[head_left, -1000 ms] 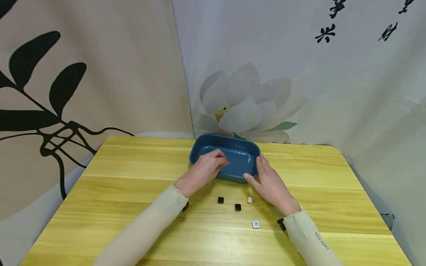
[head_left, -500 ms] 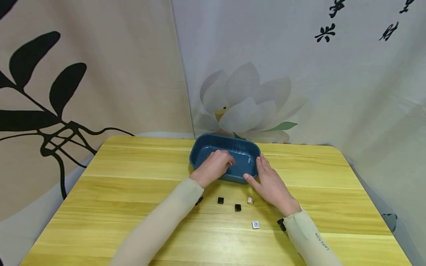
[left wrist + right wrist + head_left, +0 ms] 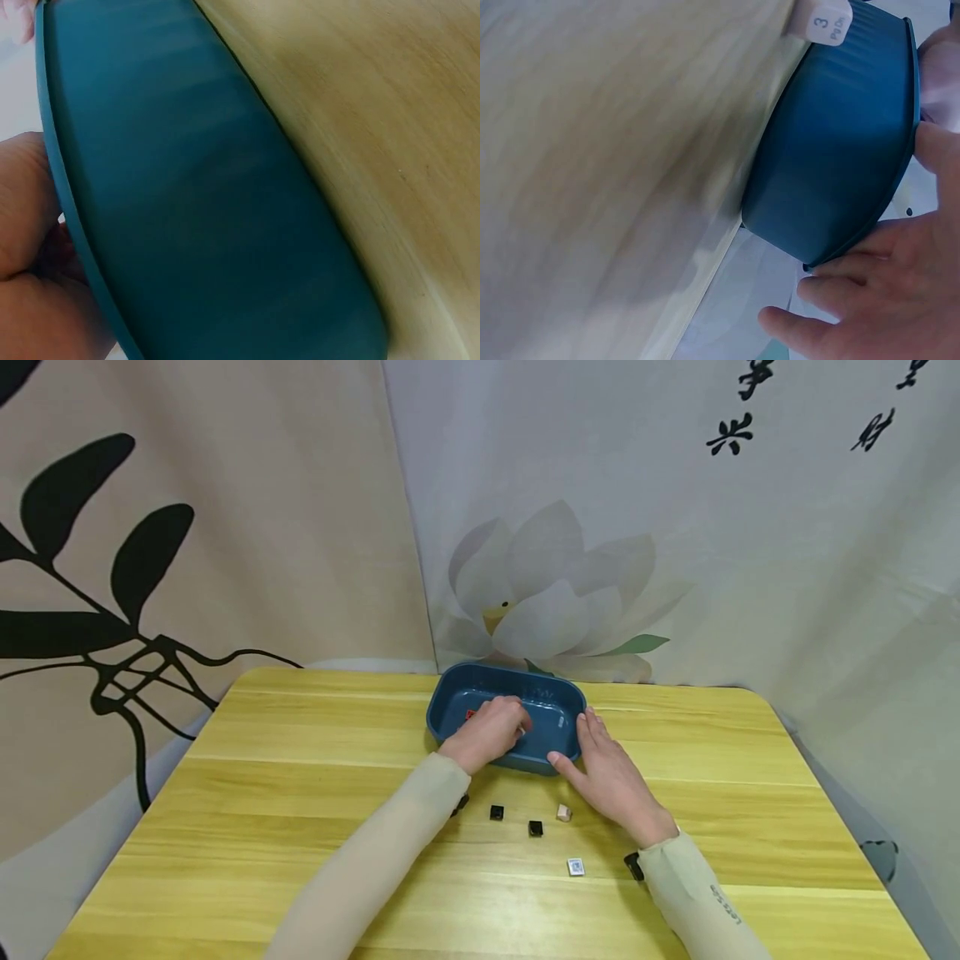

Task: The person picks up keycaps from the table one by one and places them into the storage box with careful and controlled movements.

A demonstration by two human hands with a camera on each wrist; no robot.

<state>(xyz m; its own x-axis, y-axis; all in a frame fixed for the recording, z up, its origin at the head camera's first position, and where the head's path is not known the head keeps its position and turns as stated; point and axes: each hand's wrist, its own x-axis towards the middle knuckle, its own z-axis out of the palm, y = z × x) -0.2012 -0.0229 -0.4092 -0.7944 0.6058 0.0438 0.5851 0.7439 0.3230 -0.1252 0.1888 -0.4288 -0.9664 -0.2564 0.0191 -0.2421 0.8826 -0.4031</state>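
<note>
A dark blue plastic box [image 3: 525,764] sits near the table's far edge. My left hand [image 3: 487,727] reaches over its front rim, with bent fingers down inside. A small pale patch shows by those fingertips, and the hand hides whether they pinch anything. Left of it, a small red piece [image 3: 470,714] shows inside the box. My right hand [image 3: 611,777] rests on the box's right end, fingers straight along the side and thumb at the front rim. Between the hands and me lie two black keycaps [image 3: 497,812], a pale keycap [image 3: 564,812] and a white keycap [image 3: 575,867].
The pale keycap [image 3: 825,21], marked "3 Pg Dn", lies close to the box's front wall in the right wrist view. A light wooden table [image 3: 360,727] carries everything. Printed cloth [image 3: 315,527] hangs right behind its far edge.
My left hand has moved to the right inside the box, and the red piece has come into view behind it. The right hand, the box and the loose keycaps stay put.
</note>
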